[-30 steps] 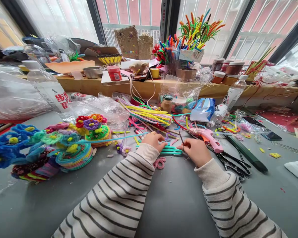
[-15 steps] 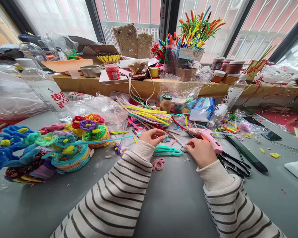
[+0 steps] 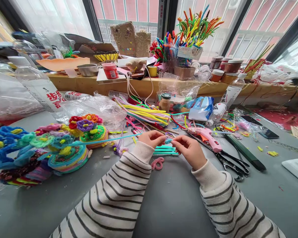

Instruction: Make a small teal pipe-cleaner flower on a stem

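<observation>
My left hand [image 3: 151, 139] is closed in a pinch on a light blue pipe cleaner [image 3: 109, 139], whose long straight end sticks out to the left. Opposite it, my right hand [image 3: 190, 151] pinches at the short curled blue end between the fingertips. The exact finger contact there is small and partly hidden. Below and behind the hands lie several turquoise pipe cleaners [image 3: 165, 150] in a bundle. A pink pipe cleaner coil [image 3: 157, 163] rests on the table just in front of them.
A pink glue gun [image 3: 208, 138] and black-handled pliers [image 3: 234, 167] lie on the right. Fuzzy flower pieces [image 3: 67, 157] stand at the left. Behind are a pile of pipe cleaners [image 3: 146, 114], a jar [image 3: 165, 102] and water bottles [image 3: 38, 84].
My right hand has moved left from beside the glue gun and meets the curled blue end at my left hand. My left hand has stayed nearly in place. The view has shifted slightly.
</observation>
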Demonstrator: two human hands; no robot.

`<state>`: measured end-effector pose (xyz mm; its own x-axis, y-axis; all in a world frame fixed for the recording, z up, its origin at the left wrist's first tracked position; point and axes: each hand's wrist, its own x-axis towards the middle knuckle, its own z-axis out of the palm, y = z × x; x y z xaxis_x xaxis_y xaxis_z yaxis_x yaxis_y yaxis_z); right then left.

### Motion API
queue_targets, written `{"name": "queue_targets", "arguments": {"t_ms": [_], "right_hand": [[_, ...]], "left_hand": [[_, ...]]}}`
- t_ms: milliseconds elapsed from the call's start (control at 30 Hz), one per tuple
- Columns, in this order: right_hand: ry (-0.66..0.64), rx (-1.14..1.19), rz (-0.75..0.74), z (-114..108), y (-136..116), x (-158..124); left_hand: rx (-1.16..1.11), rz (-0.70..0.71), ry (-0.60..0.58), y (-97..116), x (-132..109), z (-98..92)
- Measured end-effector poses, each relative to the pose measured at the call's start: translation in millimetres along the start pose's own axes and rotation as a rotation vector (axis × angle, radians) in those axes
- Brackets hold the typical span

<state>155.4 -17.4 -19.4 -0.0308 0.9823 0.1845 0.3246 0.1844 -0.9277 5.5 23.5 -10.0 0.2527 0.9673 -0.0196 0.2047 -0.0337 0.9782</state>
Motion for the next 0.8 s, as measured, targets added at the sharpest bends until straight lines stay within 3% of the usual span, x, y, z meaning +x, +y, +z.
{"name": "queue_targets", "arguments": {"t_ms": [133, 267, 367, 433, 500, 600, 700, 800], "right_hand": [[0.008, 0.033, 0.006, 0.4, 1.0, -0.7], [0.047, -0.013, -0.041, 1.5, -0.5, -2.2], [0.110, -0.110, -0.216, 0.4, -4.6, -4.4], [0.140, -0.189, -0.367, -1.3, -7.7, -6.3], [0.154, -0.270, -0.495, -3.1, -9.7, -8.3], [0.178, -0.373, -0.622, -4.5, -10.2, -10.6], [0.204, -0.415, -0.652, -4.0, -9.3, -11.5], [0.212, -0.367, -0.569, -2.5, -9.4, -11.2]], "left_hand": [[0.579, 0.130, 0.128, -5.7, 5.4, -12.0], [0.724, 0.135, 0.188, -6.6, 4.0, -15.4], [0.526, 0.133, 0.182, 1.5, -0.4, -12.7], [0.193, 0.020, 0.123, 8.6, -3.5, -9.4], [-0.112, -0.165, -0.030, 13.8, -6.0, -6.0], [-0.338, -0.332, -0.223, 15.8, -8.7, -3.1], [-0.443, -0.328, -0.273, 15.0, -10.3, -3.2], [-0.469, -0.277, -0.183, 17.1, -11.0, -3.8]]}}
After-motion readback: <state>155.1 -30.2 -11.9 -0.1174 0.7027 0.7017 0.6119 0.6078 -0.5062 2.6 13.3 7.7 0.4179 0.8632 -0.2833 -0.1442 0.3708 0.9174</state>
